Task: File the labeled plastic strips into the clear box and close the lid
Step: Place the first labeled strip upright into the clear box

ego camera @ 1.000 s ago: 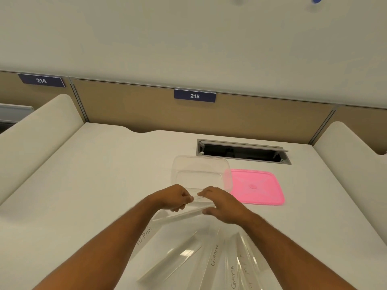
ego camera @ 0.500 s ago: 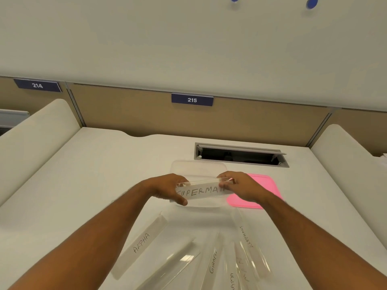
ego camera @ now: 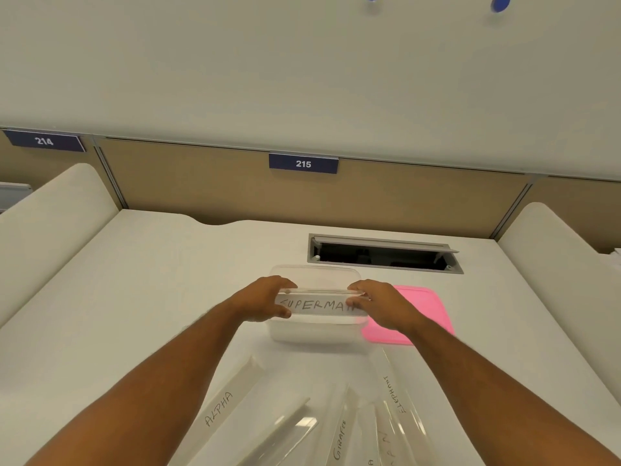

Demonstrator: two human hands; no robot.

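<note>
A clear plastic strip marked SUPERMAN (ego camera: 317, 305) is held level over the clear box (ego camera: 314, 331) on the white desk. My left hand (ego camera: 265, 299) pinches its left end and my right hand (ego camera: 379, 302) pinches its right end. The strip spans the box's opening; whether it touches the box I cannot tell. The pink lid (ego camera: 423, 311) lies flat on the desk just right of the box, partly behind my right wrist. Several more labeled strips fan out near me, among them ALPHA (ego camera: 220, 406), GIRAFFE (ego camera: 340, 438) and ELEPHANT (ego camera: 395, 393).
An open cable hatch (ego camera: 383, 253) is sunk into the desk behind the box. Tan partition panels with signs 214 (ego camera: 43, 141) and 215 (ego camera: 303, 163) close the back. Rounded white dividers (ego camera: 50, 210) rise on both sides of the desk.
Both hands lifted the SUPERMAN strip from the pile near me and carried it forward over the clear box, spreading apart to its two ends.
</note>
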